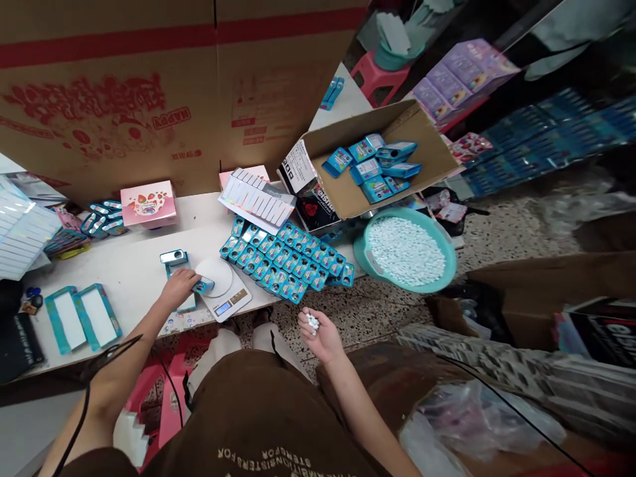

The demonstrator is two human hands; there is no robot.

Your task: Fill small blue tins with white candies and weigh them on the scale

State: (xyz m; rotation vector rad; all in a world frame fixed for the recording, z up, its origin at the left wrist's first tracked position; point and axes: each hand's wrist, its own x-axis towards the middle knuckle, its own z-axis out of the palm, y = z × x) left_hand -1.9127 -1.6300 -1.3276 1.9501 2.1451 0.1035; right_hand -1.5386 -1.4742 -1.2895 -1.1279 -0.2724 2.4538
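My left hand point(179, 289) is closed on a small blue tin point(205, 286) at the left side of a white digital scale point(216, 277), whose small display is lit. Behind my fingers stands an open blue display box point(185, 303), partly hidden, with another small tin point(173, 256) at its far end. Over the floor in front of the table, my right hand point(325, 338) is cupped palm up around a small heap of white tablets point(313, 322). Rows of small blue tins point(285, 258) stand packed together on the table to the right of the scale.
A turquoise basin point(450, 271) full of white tablets stands at right. Behind it, an open carton point(342, 205) holds several blue boxes. Two shallow blue trays point(75, 291) lie at left. A pink strawberry box point(148, 203) sits before a tall cardboard carton point(199, 119).
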